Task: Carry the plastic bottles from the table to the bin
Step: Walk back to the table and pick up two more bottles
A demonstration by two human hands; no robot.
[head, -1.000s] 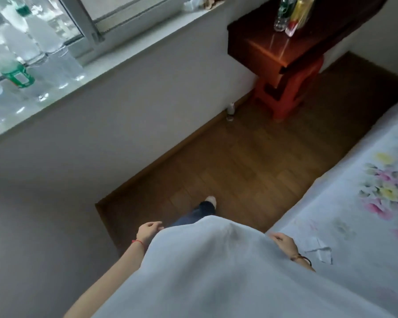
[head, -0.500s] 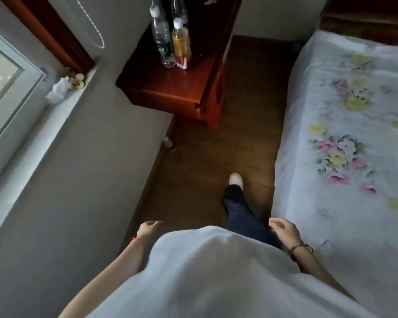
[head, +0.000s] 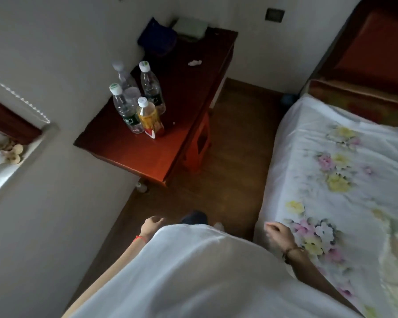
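Observation:
Several plastic bottles stand upright in a cluster on the dark red wooden table [head: 133,152] ahead of me. A yellow-drink bottle [head: 150,118] with a red label is nearest. Clear bottles with white caps stand to its left [head: 124,109], behind it [head: 152,88] and at the back [head: 125,76]. My left hand [head: 152,226] hangs at my side by my white shirt, empty, fingers loosely curled. My right hand [head: 279,232] is beside the bed edge, empty, fingers loosely apart. Both hands are well short of the table. No bin is in view.
A bed [head: 345,180] with a white floral sheet fills the right side. A narrow strip of wooden floor [head: 234,157] runs between bed and table. On the table's far end lie a blue cloth [head: 157,40] and a pale box [head: 190,28]. A window sill [head: 12,157] is at left.
My view has swung from the window wall toward the table and I have stepped closer; the bottles now sit in the middle of the view. Both hands stay empty at my sides.

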